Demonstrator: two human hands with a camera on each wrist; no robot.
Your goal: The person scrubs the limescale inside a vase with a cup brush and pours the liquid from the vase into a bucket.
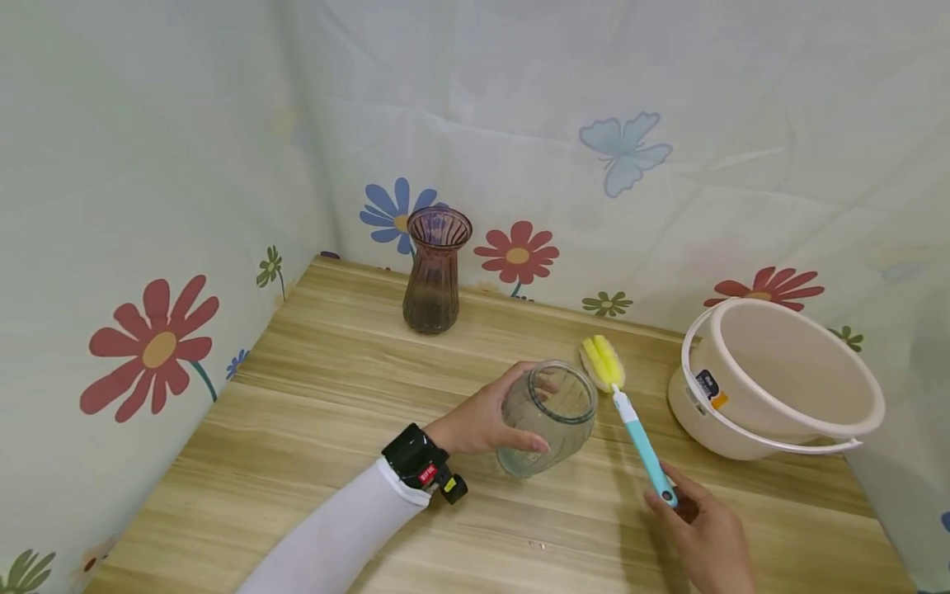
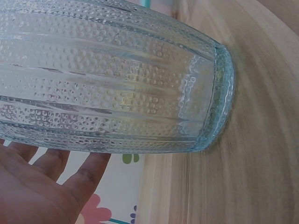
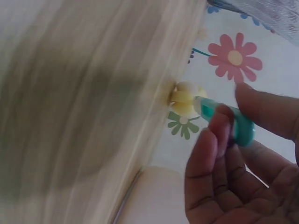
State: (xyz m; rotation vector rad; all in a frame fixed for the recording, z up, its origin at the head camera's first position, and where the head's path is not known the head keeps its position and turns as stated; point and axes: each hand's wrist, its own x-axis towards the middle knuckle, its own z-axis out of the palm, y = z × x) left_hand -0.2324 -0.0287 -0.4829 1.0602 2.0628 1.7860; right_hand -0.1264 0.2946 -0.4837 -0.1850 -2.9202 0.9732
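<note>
Glass jar [image 1: 566, 431]: at the tabletop [image 1: 334, 355], base contact unclear | left hand [image 1: 482, 417] grips its side | right hand [image 1: 705, 528] pinches brush [image 1: 646, 452] by handle end | done: both in hand | apparently left: brush work, yellow head [image 1: 604, 363] outside jar | purple vase [image 1: 433, 285], bucket [image 1: 742, 421] untouched

Jar [image 1: 562, 429] perhaps on table [image 1: 334, 363], beside brush [image 1: 641, 442]

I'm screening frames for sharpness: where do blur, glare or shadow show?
Head view: glass jar and brush fairly sharp, a soft shadow on the tabletop below the brush; left wrist view: pale highlights on the jar's bumpy glass, wood grain curving, probably lens distortion; right wrist view: tabletop smeared by blur under a broad dark shadow, yellow brush head soft.
</note>
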